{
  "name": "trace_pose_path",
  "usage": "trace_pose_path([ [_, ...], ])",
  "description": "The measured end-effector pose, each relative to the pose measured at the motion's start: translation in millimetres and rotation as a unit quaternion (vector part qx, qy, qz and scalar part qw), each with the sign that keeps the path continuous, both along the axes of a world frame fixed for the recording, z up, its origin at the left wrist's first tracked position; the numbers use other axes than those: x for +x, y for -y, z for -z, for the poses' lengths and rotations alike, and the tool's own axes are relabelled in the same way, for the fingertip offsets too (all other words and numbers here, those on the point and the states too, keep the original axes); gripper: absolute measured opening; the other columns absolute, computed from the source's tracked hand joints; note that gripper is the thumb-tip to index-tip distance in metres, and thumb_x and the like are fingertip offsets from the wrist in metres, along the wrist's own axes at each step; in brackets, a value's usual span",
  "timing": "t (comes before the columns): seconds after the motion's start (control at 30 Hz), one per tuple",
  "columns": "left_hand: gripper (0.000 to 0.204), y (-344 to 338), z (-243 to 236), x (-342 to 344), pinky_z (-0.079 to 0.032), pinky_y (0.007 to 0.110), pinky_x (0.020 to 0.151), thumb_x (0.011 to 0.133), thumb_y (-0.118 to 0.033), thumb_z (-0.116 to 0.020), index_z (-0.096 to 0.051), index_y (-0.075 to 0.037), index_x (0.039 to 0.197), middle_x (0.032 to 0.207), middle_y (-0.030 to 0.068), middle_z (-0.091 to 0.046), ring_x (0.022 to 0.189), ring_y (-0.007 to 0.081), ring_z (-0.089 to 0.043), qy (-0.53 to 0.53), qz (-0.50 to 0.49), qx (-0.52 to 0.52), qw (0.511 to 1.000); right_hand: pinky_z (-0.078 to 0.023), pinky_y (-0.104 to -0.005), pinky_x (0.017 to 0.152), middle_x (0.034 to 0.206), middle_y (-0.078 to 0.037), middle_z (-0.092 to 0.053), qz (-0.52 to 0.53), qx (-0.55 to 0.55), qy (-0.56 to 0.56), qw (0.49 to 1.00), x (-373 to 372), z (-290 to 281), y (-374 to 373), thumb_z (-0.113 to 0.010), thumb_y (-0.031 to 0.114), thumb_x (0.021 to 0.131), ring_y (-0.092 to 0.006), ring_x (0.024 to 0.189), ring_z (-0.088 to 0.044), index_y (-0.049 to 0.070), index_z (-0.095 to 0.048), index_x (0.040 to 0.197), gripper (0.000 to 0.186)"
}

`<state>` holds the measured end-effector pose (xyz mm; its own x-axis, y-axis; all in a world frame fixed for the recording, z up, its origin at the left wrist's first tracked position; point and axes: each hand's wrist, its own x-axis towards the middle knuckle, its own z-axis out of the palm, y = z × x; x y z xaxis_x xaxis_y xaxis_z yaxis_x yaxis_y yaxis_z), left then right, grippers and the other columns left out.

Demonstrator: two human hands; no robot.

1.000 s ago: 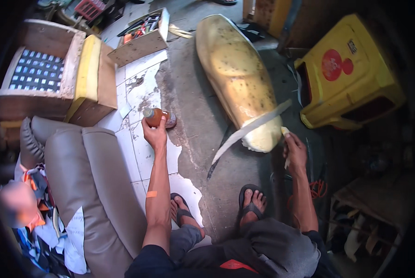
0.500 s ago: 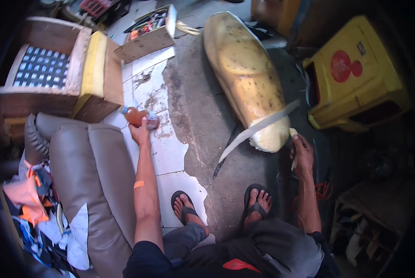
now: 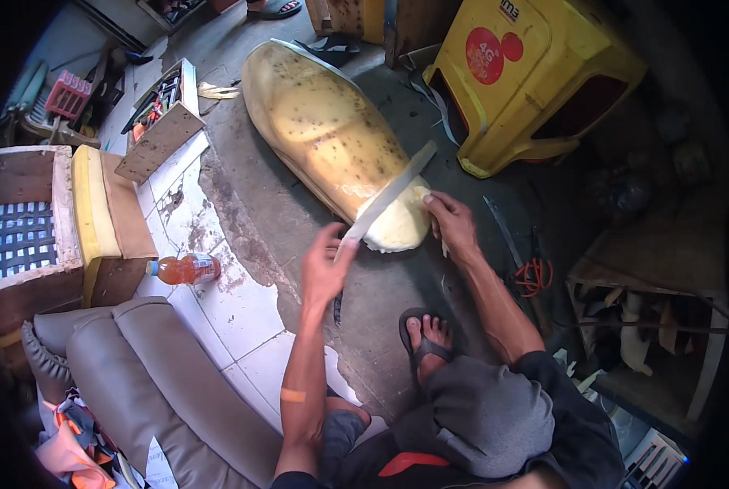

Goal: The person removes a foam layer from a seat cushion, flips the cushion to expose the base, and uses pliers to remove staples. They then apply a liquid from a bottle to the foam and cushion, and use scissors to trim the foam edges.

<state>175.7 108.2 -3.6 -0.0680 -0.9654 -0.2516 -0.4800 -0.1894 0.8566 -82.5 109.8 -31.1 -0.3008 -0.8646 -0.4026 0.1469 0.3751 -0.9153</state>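
A long, yellowish, dark-speckled foam cushion with a rounded shape lies on the dark floor before me. Across its near end runs a grey strip. My left hand, slightly blurred, has the lower end of this strip between thumb and fingers, just off the cushion's left edge. My right hand pinches a small piece of pale yellow foam against the cushion's near right side. The cushion's near end looks paler and rough-edged. An orange drink bottle lies on the white tiles, apart from both hands.
A yellow plastic stool lies tipped at right. Brown padded upholstery is near left, below a wooden frame with webbing. A wooden toolbox stands farther off. A long blade and orange cord lie right.
My left hand has let go of the bottle and moved right onto the grey strip. The right hand stays at the cushion's edge. The view has shifted to the right.
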Motion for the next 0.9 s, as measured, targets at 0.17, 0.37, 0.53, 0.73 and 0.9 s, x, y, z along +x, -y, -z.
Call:
trace_pose_path([
  [0.17,0.032,-6.4,18.7,-25.8,-0.05,0.025,0.066,0.1,-0.026,-0.068,-0.07,0.001,0.118,0.093,0.005,-0.07,0.076,0.0089,-0.062,-0.135,-0.064,0.084,0.985,-0.038,-0.0236,0.051,0.077,0.003,-0.062,0.0,0.007,-0.025,1.0,0.8,-8.3,7.2,-0.067,0.028,0.098,-0.004,0.058,-0.048,0.001,-0.073,0.121,0.036],
  [0.37,0.04,-47.2,30.3,-103.9,-0.054,0.04,0.076,0.096,-0.03,-0.069,-0.062,0.003,0.117,0.091,0.0168,-0.07,0.081,0.0284,-0.068,0.046,-0.021,-0.038,0.998,-0.04,-0.0222,0.057,0.075,0.005,-0.059,0.121,-0.04,0.009,0.992,-4.0,20.3,6.3,-0.067,0.028,0.099,-0.0045,0.062,-0.049,0.002,-0.074,0.121,0.034],
  [0.53,0.036,-64.8,29.2,-148.4,-0.055,0.042,0.077,0.094,-0.025,-0.067,-0.061,0.004,0.115,0.094,0.0196,-0.072,0.085,0.0301,-0.071,0.001,0.002,-0.032,0.999,-0.041,-0.0217,0.06,0.077,0.004,-0.06,0.158,-0.039,-0.019,0.987,-28.3,34.9,1.1,-0.067,0.028,0.099,-0.0045,0.066,-0.051,0.002,-0.073,0.121,0.034],
  [0.73,0.038,-63.2,59.4,-189.9,-0.053,0.049,0.086,0.094,-0.025,-0.064,-0.06,0.004,0.118,0.097,0.022,-0.072,0.094,0.0404,-0.07,-0.01,0.067,0.025,0.997,-0.046,-0.0238,0.063,0.084,0.003,-0.061,0.223,-0.008,-0.007,0.975,-72.2,55.0,-16.6,-0.067,0.031,0.1,-0.0058,0.069,-0.055,0.003,-0.073,0.118,0.034],
  [0.9,0.043,-16.3,64.8,-247.5,-0.051,0.058,0.092,0.095,-0.027,-0.062,-0.047,0.0,0.125,0.128,0.0273,-0.057,0.114,0.047,-0.062,0.086,0.039,0.102,0.99,-0.047,-0.0243,0.061,0.084,0.003,-0.062,0.187,0.004,-0.056,0.981,-72.7,4.8,-39.0,-0.065,0.03,0.101,-0.0057,0.067,-0.055,0.004,-0.072,0.123,0.035],
])
